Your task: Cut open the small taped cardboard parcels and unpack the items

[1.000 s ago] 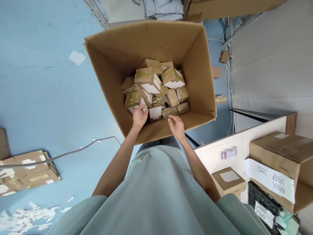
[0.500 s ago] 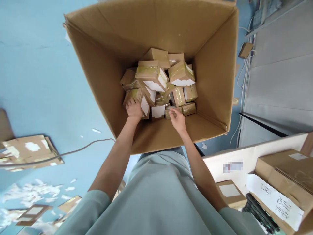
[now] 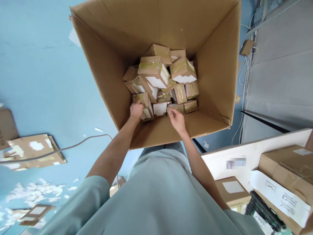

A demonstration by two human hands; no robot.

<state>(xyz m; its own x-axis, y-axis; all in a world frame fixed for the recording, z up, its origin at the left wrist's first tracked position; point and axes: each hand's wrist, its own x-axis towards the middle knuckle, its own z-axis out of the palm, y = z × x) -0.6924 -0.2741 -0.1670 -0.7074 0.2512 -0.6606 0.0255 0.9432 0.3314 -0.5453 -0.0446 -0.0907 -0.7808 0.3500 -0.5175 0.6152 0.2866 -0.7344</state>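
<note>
A large open cardboard box point(image 3: 110, 75) stands on the blue floor in front of me, holding several small taped brown parcels with white labels. Both my arms reach down into it. My left hand point(image 3: 136, 111) is closed around a small taped parcel point(image 3: 145, 103) at the near left of the pile. My right hand point(image 3: 176, 118) pinches the near edge of a flat taped parcel point(image 3: 176, 107) at the front of the pile. A bigger labelled parcel point(image 3: 154, 71) lies on top of the heap.
Flattened cardboard point(image 3: 31, 150) and paper scraps point(image 3: 31, 192) lie on the floor at left, crossed by a grey cable point(image 3: 73, 145). At right a white table point(image 3: 244, 153) carries brown boxes point(image 3: 286, 166) and a small labelled parcel point(image 3: 232, 189). Grey flooring lies beyond it.
My view has tilted slightly and the box sits a little right. My left hand has closed on the small parcel and drawn it nearer; my right hand stays at the flat parcel's edge.
</note>
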